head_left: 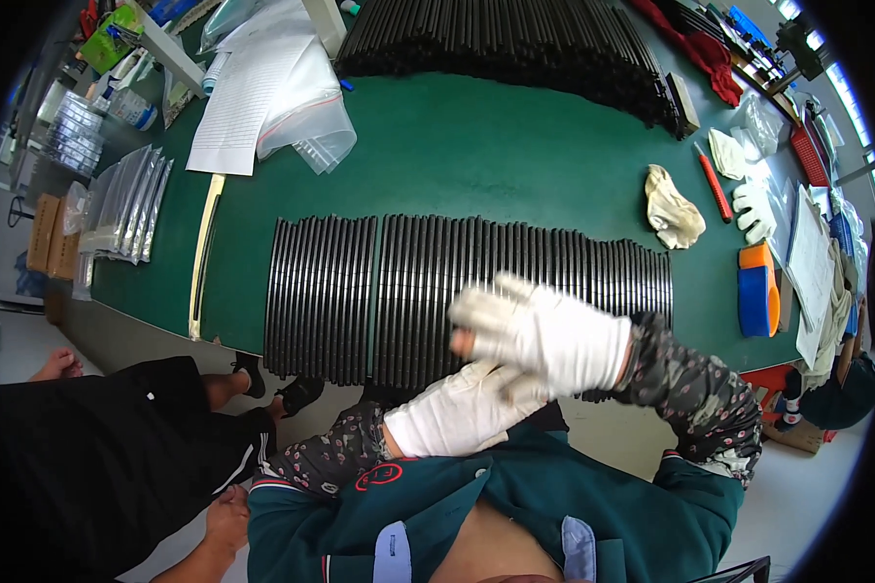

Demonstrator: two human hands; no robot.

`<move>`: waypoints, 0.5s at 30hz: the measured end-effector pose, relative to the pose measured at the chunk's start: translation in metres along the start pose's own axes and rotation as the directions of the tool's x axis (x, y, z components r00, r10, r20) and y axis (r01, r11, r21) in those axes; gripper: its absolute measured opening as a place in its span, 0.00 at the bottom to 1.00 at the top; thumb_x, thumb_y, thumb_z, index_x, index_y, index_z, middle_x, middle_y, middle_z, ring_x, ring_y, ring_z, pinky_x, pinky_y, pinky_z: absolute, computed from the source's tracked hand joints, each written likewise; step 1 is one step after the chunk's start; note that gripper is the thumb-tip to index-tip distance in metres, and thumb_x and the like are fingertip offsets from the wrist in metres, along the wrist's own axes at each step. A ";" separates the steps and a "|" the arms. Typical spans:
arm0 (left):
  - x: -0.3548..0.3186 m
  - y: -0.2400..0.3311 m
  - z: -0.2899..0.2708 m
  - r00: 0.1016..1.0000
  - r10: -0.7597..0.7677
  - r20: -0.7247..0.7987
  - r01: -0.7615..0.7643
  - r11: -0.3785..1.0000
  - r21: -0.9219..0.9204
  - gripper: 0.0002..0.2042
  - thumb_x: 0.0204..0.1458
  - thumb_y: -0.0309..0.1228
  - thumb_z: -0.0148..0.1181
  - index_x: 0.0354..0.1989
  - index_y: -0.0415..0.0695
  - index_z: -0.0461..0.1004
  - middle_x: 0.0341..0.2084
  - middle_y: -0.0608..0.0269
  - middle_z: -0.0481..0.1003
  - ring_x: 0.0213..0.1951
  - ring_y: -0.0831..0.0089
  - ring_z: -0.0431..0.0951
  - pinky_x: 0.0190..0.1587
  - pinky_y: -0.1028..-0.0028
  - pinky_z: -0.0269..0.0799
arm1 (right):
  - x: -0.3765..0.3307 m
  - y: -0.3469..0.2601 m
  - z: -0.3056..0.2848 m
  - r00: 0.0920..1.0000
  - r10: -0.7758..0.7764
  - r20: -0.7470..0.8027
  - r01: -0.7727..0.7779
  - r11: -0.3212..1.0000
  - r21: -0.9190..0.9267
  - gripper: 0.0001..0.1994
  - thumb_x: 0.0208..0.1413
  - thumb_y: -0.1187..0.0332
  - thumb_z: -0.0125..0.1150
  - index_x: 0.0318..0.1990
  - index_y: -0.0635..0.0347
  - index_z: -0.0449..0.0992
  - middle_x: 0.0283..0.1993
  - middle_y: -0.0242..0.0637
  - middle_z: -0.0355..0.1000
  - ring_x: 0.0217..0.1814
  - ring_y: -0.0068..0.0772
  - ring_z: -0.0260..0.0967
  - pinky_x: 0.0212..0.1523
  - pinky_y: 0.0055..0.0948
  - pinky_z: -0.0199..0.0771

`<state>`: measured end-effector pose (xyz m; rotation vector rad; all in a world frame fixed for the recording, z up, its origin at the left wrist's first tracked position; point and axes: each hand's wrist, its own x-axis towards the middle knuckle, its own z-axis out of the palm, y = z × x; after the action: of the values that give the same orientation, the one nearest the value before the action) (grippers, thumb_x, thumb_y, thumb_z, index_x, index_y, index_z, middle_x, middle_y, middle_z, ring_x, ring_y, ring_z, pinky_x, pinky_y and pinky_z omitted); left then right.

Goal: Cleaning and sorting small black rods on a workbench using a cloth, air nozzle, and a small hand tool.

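Black slender rods lie side by side across the near part of the table, a smaller row (321,301) on the left and, past a narrow gap, a wider row (437,301) on the right. My right hand (549,335), in a white work glove with a bare fingertip showing, is over the wider row with its fingers stretched out; it holds nothing that I can see. Just below it, at the table's near edge, is my left hand (452,413), also white-gloved. The right hand overlaps its fingers, which are blurred, so their grip is unclear.
A large pile of black rods (496,34) fills the table's far side. Cloth (673,209), a red pen-like tool (714,183), a spare glove (753,212) and tape rolls (756,291) lie right. Papers (238,107) and bagged parts (131,204) lie left. Another person (97,457) stands close left.
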<state>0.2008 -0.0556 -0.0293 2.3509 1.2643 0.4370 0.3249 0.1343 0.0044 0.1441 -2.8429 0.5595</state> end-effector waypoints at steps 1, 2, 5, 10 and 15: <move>-0.003 -0.002 0.007 0.998 -0.058 0.033 0.063 0.984 -0.165 0.34 0.39 0.44 0.67 0.57 0.42 0.67 0.60 0.55 0.63 0.65 0.57 0.60 0.66 0.57 0.53 | 0.001 0.001 0.002 0.996 -0.066 0.052 0.067 0.998 -0.011 0.34 0.47 0.49 0.62 0.60 0.58 0.65 0.64 0.51 0.60 0.66 0.53 0.58 0.65 0.50 0.58; 0.000 0.000 -0.001 0.997 -0.062 0.038 0.068 0.984 -0.167 0.34 0.39 0.44 0.67 0.57 0.42 0.67 0.60 0.55 0.63 0.65 0.57 0.60 0.66 0.57 0.53 | 0.001 -0.001 0.005 0.985 -0.138 0.101 0.139 0.990 -0.009 0.33 0.47 0.47 0.61 0.59 0.55 0.67 0.64 0.49 0.60 0.65 0.53 0.59 0.64 0.50 0.59; 0.009 0.002 -0.019 0.994 0.091 0.053 -0.098 0.982 0.162 0.39 0.39 0.46 0.66 0.62 0.41 0.63 0.65 0.51 0.59 0.67 0.56 0.57 0.69 0.56 0.49 | -0.011 0.071 -0.015 0.915 0.364 -0.172 -0.403 0.836 -0.372 0.32 0.49 0.53 0.59 0.59 0.63 0.65 0.62 0.55 0.60 0.64 0.57 0.59 0.63 0.48 0.61; 0.008 -0.002 -0.006 0.993 0.094 0.067 -0.102 0.985 0.140 0.39 0.39 0.45 0.67 0.62 0.40 0.63 0.63 0.51 0.61 0.66 0.55 0.59 0.68 0.57 0.52 | 0.039 -0.013 0.009 0.974 -0.141 0.180 0.108 0.978 0.180 0.32 0.41 0.56 0.66 0.56 0.58 0.70 0.63 0.49 0.60 0.67 0.50 0.58 0.66 0.44 0.59; 0.016 0.001 -0.022 0.990 0.137 -0.014 -0.133 0.980 0.146 0.33 0.38 0.41 0.68 0.55 0.41 0.67 0.56 0.54 0.66 0.61 0.57 0.64 0.61 0.61 0.61 | 0.031 0.076 -0.015 0.938 0.348 0.002 -0.324 0.874 -0.363 0.36 0.51 0.46 0.55 0.61 0.63 0.64 0.67 0.56 0.55 0.68 0.56 0.55 0.67 0.50 0.54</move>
<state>0.1998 -0.0375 -0.0086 2.5717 1.1875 0.4306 0.2872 0.2087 -0.0017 -0.4134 -2.9936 0.0835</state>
